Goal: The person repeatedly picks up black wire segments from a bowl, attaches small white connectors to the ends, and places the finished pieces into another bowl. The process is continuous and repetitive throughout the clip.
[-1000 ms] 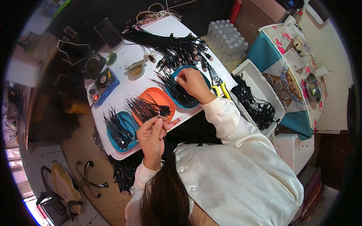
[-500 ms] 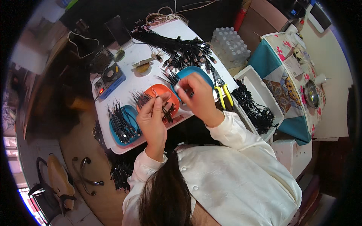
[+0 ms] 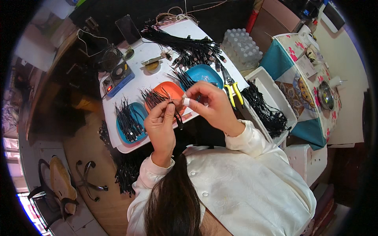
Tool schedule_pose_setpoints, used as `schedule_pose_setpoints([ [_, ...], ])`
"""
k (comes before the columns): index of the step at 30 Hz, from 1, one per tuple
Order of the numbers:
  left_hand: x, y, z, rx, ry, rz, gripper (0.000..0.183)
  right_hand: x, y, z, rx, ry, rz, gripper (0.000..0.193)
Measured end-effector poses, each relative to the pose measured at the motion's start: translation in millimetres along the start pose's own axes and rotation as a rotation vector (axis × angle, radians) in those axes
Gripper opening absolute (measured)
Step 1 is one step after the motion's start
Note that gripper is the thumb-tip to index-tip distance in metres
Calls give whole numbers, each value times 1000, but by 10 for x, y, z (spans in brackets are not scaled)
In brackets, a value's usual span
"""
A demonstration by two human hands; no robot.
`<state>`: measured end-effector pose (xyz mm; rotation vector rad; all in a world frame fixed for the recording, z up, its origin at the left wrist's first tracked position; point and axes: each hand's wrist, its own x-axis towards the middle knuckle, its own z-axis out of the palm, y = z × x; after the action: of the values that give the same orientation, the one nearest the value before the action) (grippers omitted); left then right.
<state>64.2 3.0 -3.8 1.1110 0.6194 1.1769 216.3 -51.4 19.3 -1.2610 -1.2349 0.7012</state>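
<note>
Over the front of the white worktable, my left hand (image 3: 160, 124) pinches a short black cable (image 3: 180, 122) near thin bare wire ends that stick up past the fingertips. Its dark lower end dangles between my hands. My right hand (image 3: 214, 105), a white wrap around one digit, closes thumb and fingers right beside those wires. What sits between the right fingertips is too small to make out. Beneath my hands lies an orange tray (image 3: 172, 89) with several black cables. A blue tray (image 3: 138, 111) of cables sits to the left, and another blue tray (image 3: 208, 74) to the right.
Yellow-handled wire strippers (image 3: 233, 92) lie at the table's right edge. A large cable bundle (image 3: 189, 47) spans the back. A blue powered unit (image 3: 120, 80) and a small round tin (image 3: 152, 67) stand at left. Beside the table, a white foam box (image 3: 289, 110) holds cables.
My right hand has come down and left from the right blue tray to meet my left fingertips. My left hand stays nearly in place, still pinching the cable.
</note>
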Motion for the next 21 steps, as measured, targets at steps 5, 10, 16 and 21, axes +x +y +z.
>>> schedule_pose_setpoints([
  [5, -82, 39, -15, 21, -106, -1, 19, 125, -26, 24, 448, -153, 247, 13],
  [10, -87, 10, -27, -170, -126, -38, 17, 77, 17, 85, 550, -166, 248, 15],
  [16, -114, 24, -73, -496, -213, -226, 15, 50, 142, 178, 1004, -216, 542, 12],
  [21, -106, 63, -135, -468, -310, -321, 15, 10, 98, 122, 941, -255, 446, 17],
])
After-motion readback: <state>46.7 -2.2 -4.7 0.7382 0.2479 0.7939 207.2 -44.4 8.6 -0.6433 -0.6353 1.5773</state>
